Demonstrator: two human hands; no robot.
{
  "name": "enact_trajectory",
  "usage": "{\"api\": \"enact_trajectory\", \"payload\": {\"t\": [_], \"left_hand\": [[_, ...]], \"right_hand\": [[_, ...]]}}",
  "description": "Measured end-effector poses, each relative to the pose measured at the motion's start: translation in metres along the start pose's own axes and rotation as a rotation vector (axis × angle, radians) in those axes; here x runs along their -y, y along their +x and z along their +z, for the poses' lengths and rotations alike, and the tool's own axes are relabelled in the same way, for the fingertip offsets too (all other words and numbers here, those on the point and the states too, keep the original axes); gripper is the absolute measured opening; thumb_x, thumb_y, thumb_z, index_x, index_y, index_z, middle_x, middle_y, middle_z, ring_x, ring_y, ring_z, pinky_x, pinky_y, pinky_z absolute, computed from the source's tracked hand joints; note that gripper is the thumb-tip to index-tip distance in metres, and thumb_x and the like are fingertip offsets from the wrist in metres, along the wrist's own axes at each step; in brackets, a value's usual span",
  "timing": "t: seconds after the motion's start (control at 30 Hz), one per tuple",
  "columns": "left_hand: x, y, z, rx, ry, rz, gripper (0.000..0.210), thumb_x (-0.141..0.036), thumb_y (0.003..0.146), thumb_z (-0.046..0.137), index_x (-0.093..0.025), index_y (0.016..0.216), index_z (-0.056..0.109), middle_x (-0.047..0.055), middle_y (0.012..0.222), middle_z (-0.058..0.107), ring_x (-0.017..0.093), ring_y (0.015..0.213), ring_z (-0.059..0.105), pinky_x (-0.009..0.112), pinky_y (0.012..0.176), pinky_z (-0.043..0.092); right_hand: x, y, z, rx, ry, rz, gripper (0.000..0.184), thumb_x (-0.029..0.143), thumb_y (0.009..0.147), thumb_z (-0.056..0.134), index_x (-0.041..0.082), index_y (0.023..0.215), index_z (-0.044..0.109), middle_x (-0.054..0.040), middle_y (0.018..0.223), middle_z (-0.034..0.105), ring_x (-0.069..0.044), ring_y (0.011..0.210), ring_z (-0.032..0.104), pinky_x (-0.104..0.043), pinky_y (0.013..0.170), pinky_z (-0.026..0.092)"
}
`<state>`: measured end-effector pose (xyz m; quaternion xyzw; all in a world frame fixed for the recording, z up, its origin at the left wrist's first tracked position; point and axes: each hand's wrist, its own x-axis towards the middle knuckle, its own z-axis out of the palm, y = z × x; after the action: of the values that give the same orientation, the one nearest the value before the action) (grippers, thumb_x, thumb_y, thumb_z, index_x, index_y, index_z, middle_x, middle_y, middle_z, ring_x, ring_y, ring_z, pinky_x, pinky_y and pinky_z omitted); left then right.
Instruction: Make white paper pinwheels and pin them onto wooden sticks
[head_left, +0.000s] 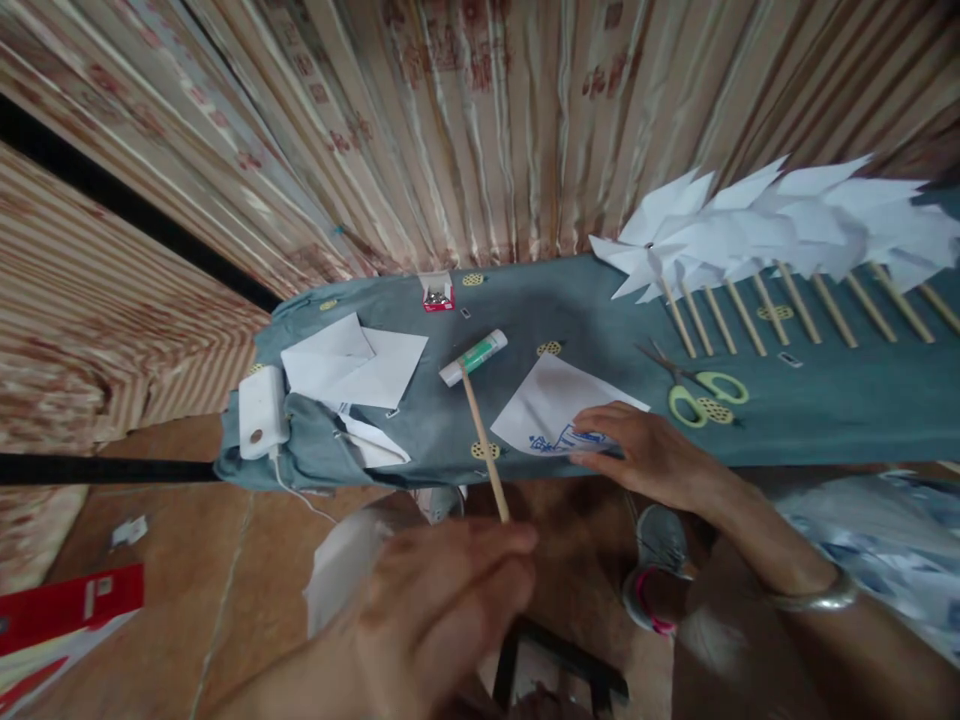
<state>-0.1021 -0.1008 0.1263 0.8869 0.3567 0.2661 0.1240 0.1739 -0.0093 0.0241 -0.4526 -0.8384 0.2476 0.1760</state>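
My left hand [442,590], blurred at the front, is closed on a thin wooden stick [486,450]. The stick points away from me, its far end over or against a glue stick [474,358] with a green and white label; I cannot tell whether they touch. Over the near right part of a white paper sheet [555,395] is my right hand [637,450], thumb and fingers apart, fingertips at the sheet. Blue drawing or writing shows on that sheet beside the fingers. To its right lie scissors [694,380] with green handles.
A row of white paper pinwheels [787,220] on wooden sticks lies at the right. A small red box [437,292] of metal pins stands at the back. Folded white papers [356,360] and a white device [261,412] with a cable occupy the left of the cloth-covered table [847,410].
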Motion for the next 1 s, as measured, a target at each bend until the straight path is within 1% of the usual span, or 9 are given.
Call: {"api": "enact_trajectory", "payload": {"t": [0.03, 0.17, 0.27, 0.33, 0.5, 0.6, 0.73, 0.87, 1.0], "left_hand": [[0.013, 0.006, 0.006, 0.009, 0.029, 0.01, 0.044, -0.014, 0.086, 0.056, -0.023, 0.129, 0.054, 0.009, 0.111, 0.073, 0.022, 0.096, 0.07, 0.032, 0.076, 0.063], [0.076, 0.03, 0.035, -0.112, 0.153, -0.038, 0.018, -0.012, 0.089, 0.055, -0.017, 0.106, 0.059, 0.011, 0.102, 0.069, 0.02, 0.094, 0.068, 0.033, 0.079, 0.059], [0.107, 0.036, 0.052, -0.067, 0.178, -0.046, 0.014, -0.013, 0.089, 0.053, -0.017, 0.102, 0.059, 0.01, 0.103, 0.067, 0.02, 0.095, 0.066, 0.035, 0.082, 0.058], [0.114, 0.038, 0.062, -0.008, 0.162, -0.021, 0.015, -0.013, 0.09, 0.052, -0.017, 0.102, 0.059, 0.011, 0.104, 0.067, 0.02, 0.095, 0.065, 0.034, 0.081, 0.057], [0.112, 0.047, 0.088, 0.153, 0.163, 0.077, 0.015, -0.014, 0.092, 0.047, -0.015, 0.097, 0.061, 0.012, 0.106, 0.068, 0.02, 0.089, 0.062, 0.035, 0.081, 0.055], [0.119, 0.05, 0.098, 0.16, 0.15, 0.038, 0.018, -0.016, 0.094, 0.045, -0.015, 0.098, 0.062, 0.012, 0.107, 0.067, 0.02, 0.09, 0.061, 0.035, 0.081, 0.055], [0.136, 0.046, 0.095, 0.113, 0.169, -0.04, 0.019, -0.015, 0.094, 0.045, -0.014, 0.097, 0.064, 0.012, 0.105, 0.069, 0.021, 0.09, 0.061, 0.038, 0.081, 0.055], [0.15, 0.041, 0.084, 0.079, 0.216, -0.113, 0.022, -0.015, 0.093, 0.045, -0.014, 0.1, 0.066, 0.01, 0.105, 0.07, 0.022, 0.095, 0.061, 0.041, 0.088, 0.054], [0.16, 0.036, 0.08, 0.031, 0.252, -0.183, 0.025, -0.018, 0.094, 0.044, -0.011, 0.104, 0.066, 0.013, 0.107, 0.069, 0.025, 0.101, 0.059, 0.044, 0.092, 0.054]], "right_hand": [[0.0, 0.0, 0.0, -0.005, 0.007, 0.0, 0.025, 0.03, 0.084, 0.063, 0.019, 0.105, 0.068, -0.0103, 0.107, 0.072, -0.028, 0.105, 0.066, -0.045, 0.094, 0.052], [0.001, -0.001, 0.002, -0.026, 0.016, -0.02, 0.021, 0.025, 0.081, 0.065, 0.02, 0.101, 0.069, -0.0103, 0.107, 0.072, -0.029, 0.104, 0.066, -0.047, 0.093, 0.053], [0.002, -0.001, 0.002, -0.017, 0.005, -0.033, 0.024, 0.018, 0.077, 0.066, 0.019, 0.102, 0.069, -0.0113, 0.109, 0.072, -0.029, 0.104, 0.065, -0.048, 0.093, 0.053], [0.003, 0.0, 0.002, 0.0, -0.004, -0.028, 0.025, 0.015, 0.076, 0.065, 0.018, 0.101, 0.069, -0.0114, 0.108, 0.072, -0.029, 0.104, 0.065, -0.048, 0.093, 0.053], [0.006, 0.001, -0.001, 0.038, -0.055, -0.032, 0.028, 0.011, 0.076, 0.064, 0.015, 0.104, 0.068, -0.0124, 0.111, 0.071, -0.028, 0.106, 0.064, -0.045, 0.095, 0.052], [0.007, 0.001, -0.003, 0.061, -0.08, -0.028, 0.029, 0.011, 0.076, 0.064, 0.013, 0.105, 0.068, -0.0142, 0.113, 0.07, -0.028, 0.107, 0.063, -0.045, 0.095, 0.052], [0.008, 0.0, -0.005, 0.067, -0.079, -0.032, 0.032, 0.008, 0.074, 0.061, 0.012, 0.106, 0.068, -0.0149, 0.116, 0.069, -0.029, 0.109, 0.063, -0.046, 0.096, 0.052], [0.007, -0.001, -0.005, 0.06, -0.074, -0.046, 0.038, 0.004, 0.072, 0.058, 0.012, 0.108, 0.068, -0.0145, 0.117, 0.069, -0.029, 0.11, 0.062, -0.047, 0.098, 0.052], [0.004, -0.003, -0.004, 0.048, -0.047, -0.037, 0.042, 0.003, 0.07, 0.059, 0.013, 0.11, 0.067, -0.0143, 0.119, 0.069, -0.029, 0.111, 0.063, -0.05, 0.099, 0.051]]}}
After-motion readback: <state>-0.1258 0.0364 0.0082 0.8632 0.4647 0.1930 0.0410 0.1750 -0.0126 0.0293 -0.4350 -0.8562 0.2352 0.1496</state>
